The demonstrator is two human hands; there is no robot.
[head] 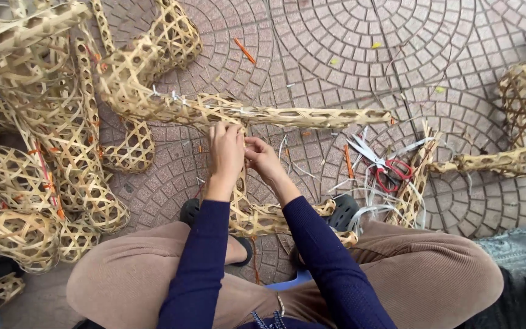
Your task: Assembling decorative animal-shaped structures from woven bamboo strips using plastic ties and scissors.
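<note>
From the head camera, the person is sitting low over a brick pavement (336, 49), knees apart, working on a woven bamboo frame (287, 116). Its long tube is lying crosswise, running left to right just beyond the fingertips, while another limb of it is dropping back between the feet. The left hand (225, 152) is reaching up against the tube's near side, fingers curled together and pinching at the weave, though what they are gripping is too small to tell. The right hand (262, 157) is sitting just beside it, slightly lower, fingers bunched on a strip. Both are equally near. Red-handled scissors (385, 166) are lying to the right among cut strips; finished bamboo pieces (38, 158) are piling up on the left.
</note>
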